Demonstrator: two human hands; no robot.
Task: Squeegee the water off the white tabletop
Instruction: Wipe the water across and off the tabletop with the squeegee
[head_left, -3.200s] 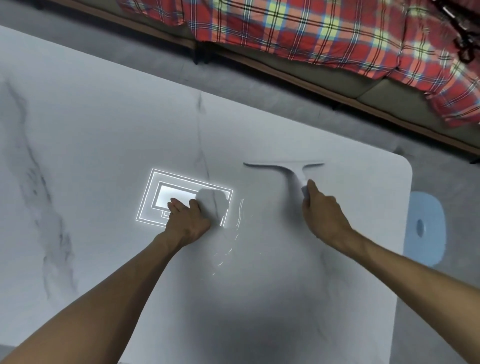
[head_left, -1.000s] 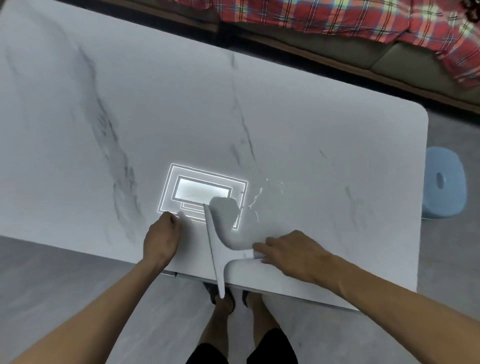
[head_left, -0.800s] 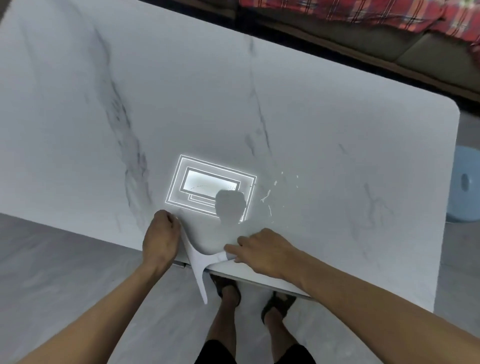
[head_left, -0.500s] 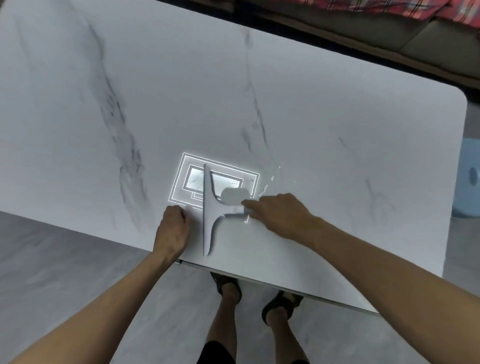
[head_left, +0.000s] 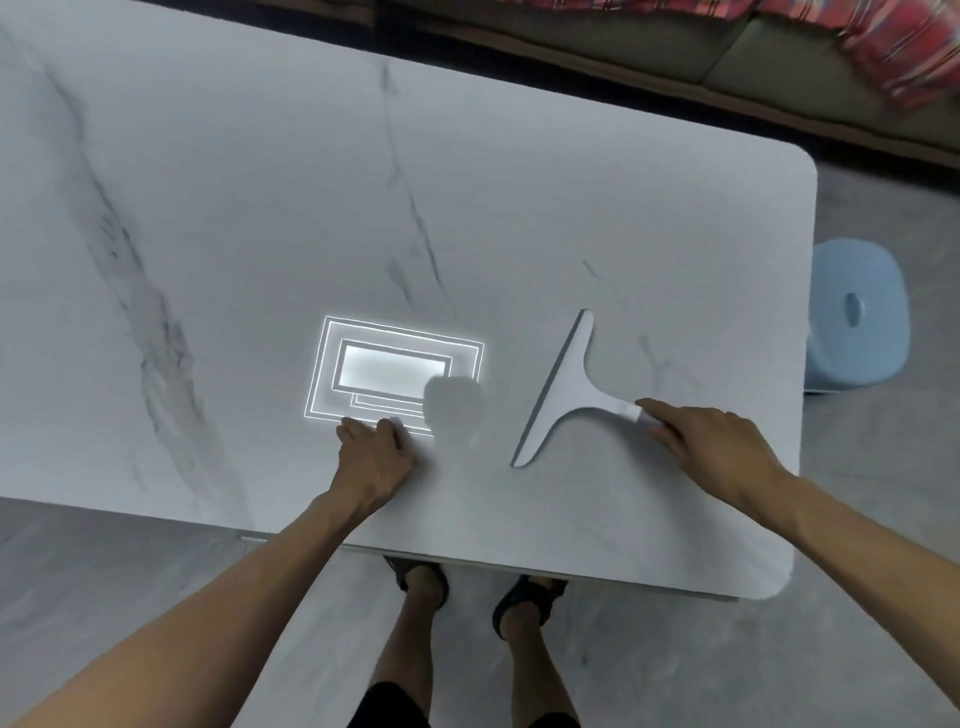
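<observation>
A white squeegee (head_left: 563, 389) lies flat on the white marble tabletop (head_left: 260, 197), right of centre, with its blade running diagonally and its handle pointing right. My right hand (head_left: 711, 441) pinches the end of the handle between index finger and thumb. My left hand (head_left: 371, 457) rests on the tabletop to the left of the squeegee with its fingers curled under, holding nothing. It sits at the lower edge of a bright reflection of a ceiling light (head_left: 395, 371). No water drops show plainly on the surface.
The table's near edge (head_left: 519, 564) runs just above my sandalled feet (head_left: 423, 582). A light blue stool (head_left: 857, 317) stands on the floor beside the table's right edge. A sofa with a red plaid blanket (head_left: 904, 47) lies beyond the far edge.
My right hand has carried the squeegee from the light reflection near the left hand over to the right. The left hand has shifted slightly further onto the table.
</observation>
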